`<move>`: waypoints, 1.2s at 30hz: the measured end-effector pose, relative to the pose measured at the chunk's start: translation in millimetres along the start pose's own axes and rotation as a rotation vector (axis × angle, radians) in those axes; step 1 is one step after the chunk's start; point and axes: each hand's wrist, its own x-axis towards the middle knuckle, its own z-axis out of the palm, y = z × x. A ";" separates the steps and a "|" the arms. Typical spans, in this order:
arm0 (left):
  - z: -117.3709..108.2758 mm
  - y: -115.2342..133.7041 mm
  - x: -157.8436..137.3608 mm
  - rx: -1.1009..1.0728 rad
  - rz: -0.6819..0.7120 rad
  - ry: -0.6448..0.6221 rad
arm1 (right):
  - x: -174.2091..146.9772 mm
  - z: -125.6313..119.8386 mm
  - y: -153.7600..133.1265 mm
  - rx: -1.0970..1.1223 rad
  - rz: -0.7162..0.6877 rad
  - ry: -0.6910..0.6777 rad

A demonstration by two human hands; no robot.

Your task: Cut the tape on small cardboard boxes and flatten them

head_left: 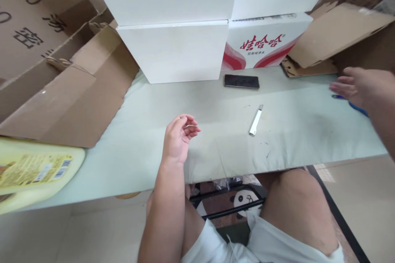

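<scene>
My left hand (180, 137) hovers above the pale green tablecloth (135, 135), fingers loosely curled and apart with nothing in them. At the far right, slightly blurred, my right hand (359, 86) has its fingers stretched out, and I see nothing in it. Just beneath it lies a blue object (358, 109), mostly covered by the hand, so its kind is unclear. Between the hands lies a white utility knife (256, 120) with a short bit of blade showing. Behind the knife rests a dark smartphone (241, 81), face up.
White boxes (182, 51) stand stacked at the back, beside a red-and-white printed carton (259, 43). Opened cardboard boxes (77, 86) fill the left side, with a yellow jug (43, 168) in front. Folded cardboard (336, 35) leans at the back right.
</scene>
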 end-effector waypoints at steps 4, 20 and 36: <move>-7.5 11.7 -4.4 -0.078 0.035 0.037 | -71.1 23.9 5.1 -0.255 0.158 -0.096; -108.5 58.0 -30.4 -0.486 0.250 0.342 | -366.3 291.3 -61.5 -0.506 -1.250 -1.248; -124.2 61.1 -27.9 -0.491 0.279 0.302 | -436.4 436.2 -74.0 -0.825 -1.455 -1.197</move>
